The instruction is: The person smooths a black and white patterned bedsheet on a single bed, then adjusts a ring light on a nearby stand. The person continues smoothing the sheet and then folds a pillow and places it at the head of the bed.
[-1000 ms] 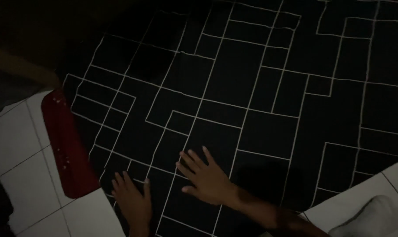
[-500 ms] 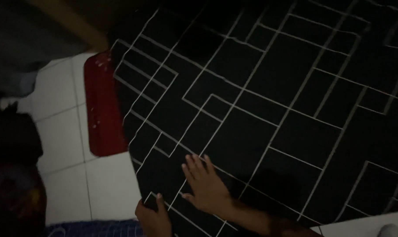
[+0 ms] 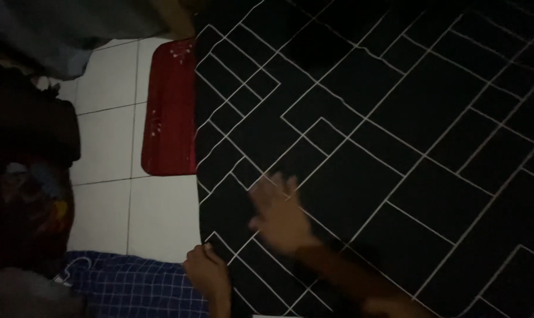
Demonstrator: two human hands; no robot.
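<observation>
A large black cloth (image 3: 390,135) with thin white line patterns lies spread over the floor and fills most of the view. My right hand (image 3: 279,215) rests flat on it with fingers spread, blurred by motion. At the cloth's lower left edge, my left hand (image 3: 207,272) has its fingers curled over the hem, gripping it. The room is dim.
A red mat (image 3: 168,112) lies partly under the cloth's left edge on white floor tiles (image 3: 111,135). A blue checked cloth (image 3: 131,285) lies at the bottom left. Dark clothes or bags (image 3: 25,176) are piled along the left side.
The view has swung left, showing more tiles and the blue checked cloth. My left hand went from flat on the cloth to gripping its edge. My right hand stayed on the cloth, sliding slightly.
</observation>
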